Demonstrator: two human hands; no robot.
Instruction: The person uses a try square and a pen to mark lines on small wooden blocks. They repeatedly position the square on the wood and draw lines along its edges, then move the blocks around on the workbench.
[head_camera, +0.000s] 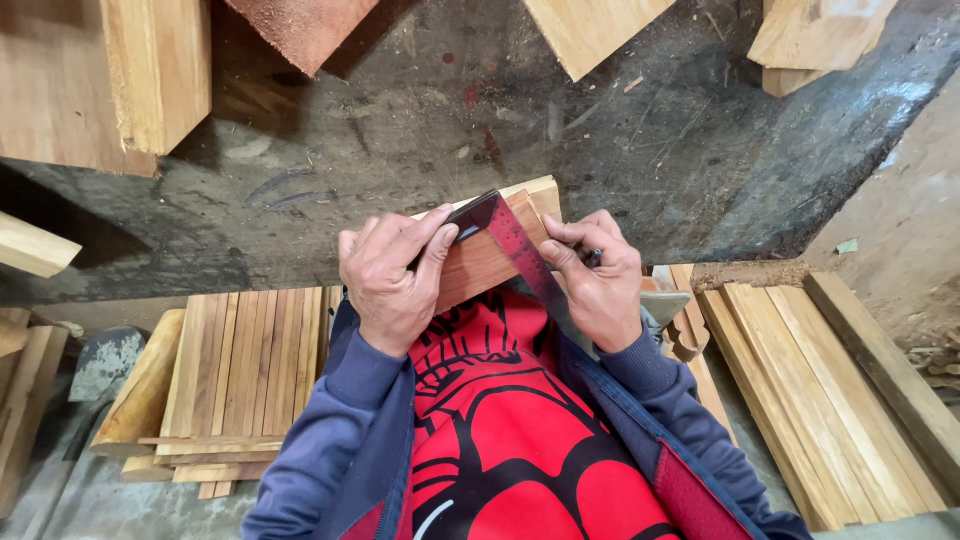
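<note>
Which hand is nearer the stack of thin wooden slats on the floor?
Left. The left hand is just above the slat stack; the right hand is farther over.

A reddish-brown wood piece (480, 262) is crossed by a dark metal square (520, 250) — red-and-black patterned shirt (510, 440), blue sleeves (330, 440) are shown below.

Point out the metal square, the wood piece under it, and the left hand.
metal square (515, 240), head view, on the reddish blade.
wood piece (478, 265), head view, on its bare top face.
left hand (392, 275), head view, on the back of the hand.
</note>
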